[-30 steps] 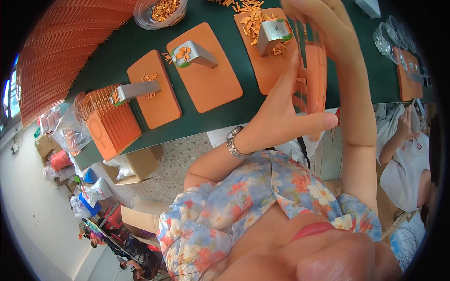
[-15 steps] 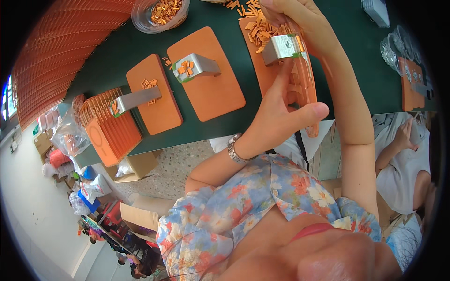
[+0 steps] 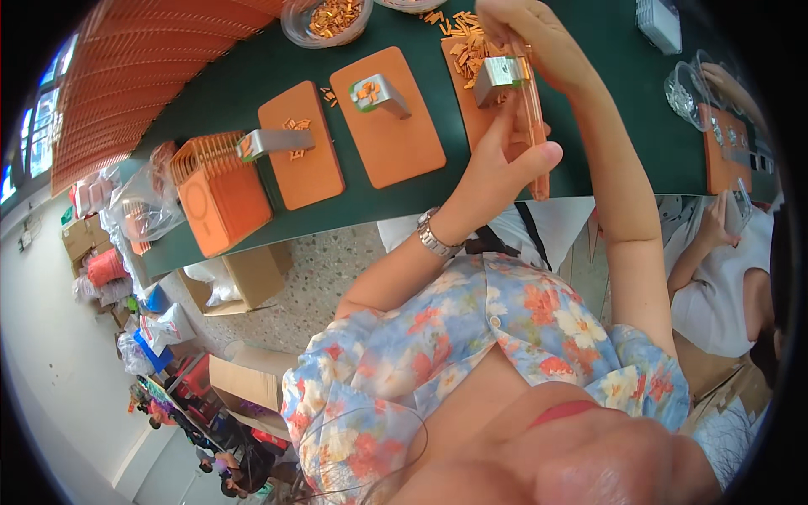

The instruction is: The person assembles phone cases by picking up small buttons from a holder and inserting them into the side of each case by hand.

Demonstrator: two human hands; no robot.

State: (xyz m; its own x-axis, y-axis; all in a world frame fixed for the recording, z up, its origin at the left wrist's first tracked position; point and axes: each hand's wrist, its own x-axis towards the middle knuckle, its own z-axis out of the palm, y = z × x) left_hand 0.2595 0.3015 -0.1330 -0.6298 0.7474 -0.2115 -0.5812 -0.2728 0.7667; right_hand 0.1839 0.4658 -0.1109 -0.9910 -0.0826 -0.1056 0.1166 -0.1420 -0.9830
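A translucent orange phone case [image 3: 537, 139] stands nearly edge-on against a bent metal bracket [image 3: 498, 82] with a green-edged top. My left hand [image 3: 505, 160], with a watch on its wrist, holds the case's lower part, thumb on the near side. At the far end, my right hand [image 3: 532, 38] grips the case with bent fingers beside the bracket; some fingertips are hidden. Under the bracket lies an orange board [image 3: 477, 122], with a heap of small orange strips [image 3: 468, 61] at its far end.
To the left, two more orange boards [image 3: 404, 156] [image 3: 311, 181] carry metal brackets and small orange pieces. A stack of phone cases [image 3: 225, 210] stands near the table's left edge. A plastic bowl [image 3: 328, 38] of orange pieces sits far back. Another person's hand [image 3: 720, 223] is at right.
The case has turned more edge-on to the view, still between both hands. The whole view has shifted, and a co-worker's hand now shows near the clear bowls at right.
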